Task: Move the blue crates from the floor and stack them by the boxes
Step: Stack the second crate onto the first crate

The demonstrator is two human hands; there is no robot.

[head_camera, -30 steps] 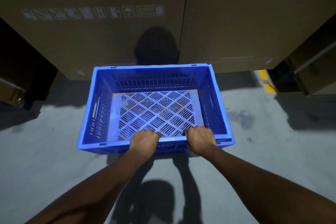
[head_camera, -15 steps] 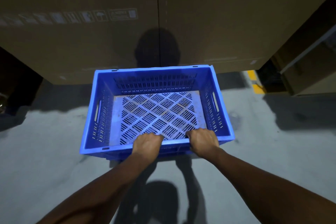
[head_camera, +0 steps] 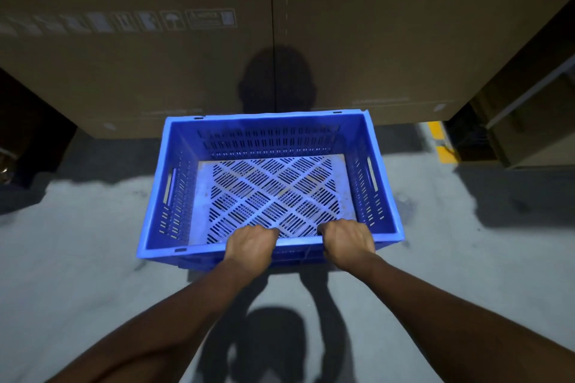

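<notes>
Gripping the blue crate's (head_camera: 270, 183) near rim, left hand (head_camera: 251, 246) and right hand (head_camera: 348, 239) curl their fingers closed, cardboard boxes (head_camera: 140, 71) just beyond the crate.

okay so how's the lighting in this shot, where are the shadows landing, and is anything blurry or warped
Head view: light comes from behind the person, throwing a head shadow onto the cardboard boxes and a body shadow on the concrete floor; the blue crate and both hands, left hand and right hand, are lit and sharp; box labels are smeared; wide-angle bending tilts the box edges.
</notes>
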